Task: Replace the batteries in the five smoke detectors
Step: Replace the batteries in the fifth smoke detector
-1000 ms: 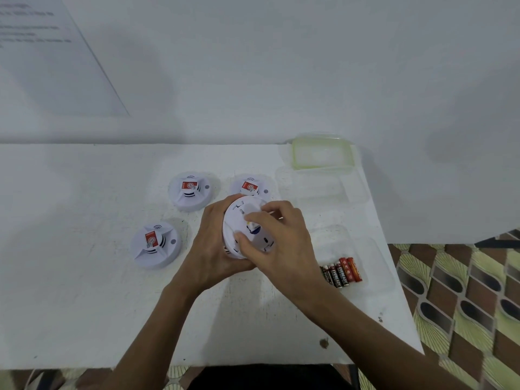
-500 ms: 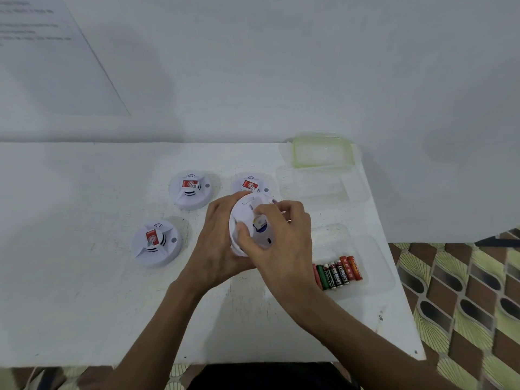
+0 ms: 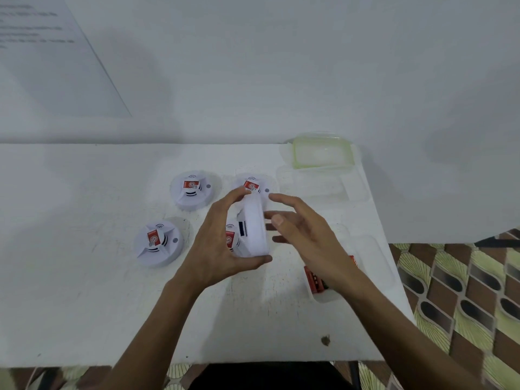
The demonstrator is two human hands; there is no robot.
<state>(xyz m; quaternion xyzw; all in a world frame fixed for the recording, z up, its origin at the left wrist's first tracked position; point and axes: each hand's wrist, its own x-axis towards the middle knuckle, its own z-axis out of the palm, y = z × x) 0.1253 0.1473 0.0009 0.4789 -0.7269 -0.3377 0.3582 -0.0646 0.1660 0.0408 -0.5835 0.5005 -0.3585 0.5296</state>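
My left hand (image 3: 216, 246) grips a white smoke detector (image 3: 251, 230) by its rim, tilted on edge above the white table (image 3: 84, 291), its red-labelled face turned left. My right hand (image 3: 306, 235) hovers just right of it with fingers spread, apart from the detector and holding nothing. Three more white detectors lie face up: one at the back middle (image 3: 192, 190), one at the back right (image 3: 257, 185) partly behind my fingers, one at the left (image 3: 157, 243). Batteries (image 3: 316, 278) lie in a clear tray (image 3: 374, 257), mostly hidden under my right wrist.
A clear container with a green-rimmed lid (image 3: 322, 152) stands at the table's back right corner, with another clear tray (image 3: 312, 187) in front of it. The table's right edge drops to a patterned floor (image 3: 464, 291). A white wall rises behind.
My left hand has turned the detector from back-facing-me up onto its edge. My right hand has let go of it and moved off to the right, fingers spread.
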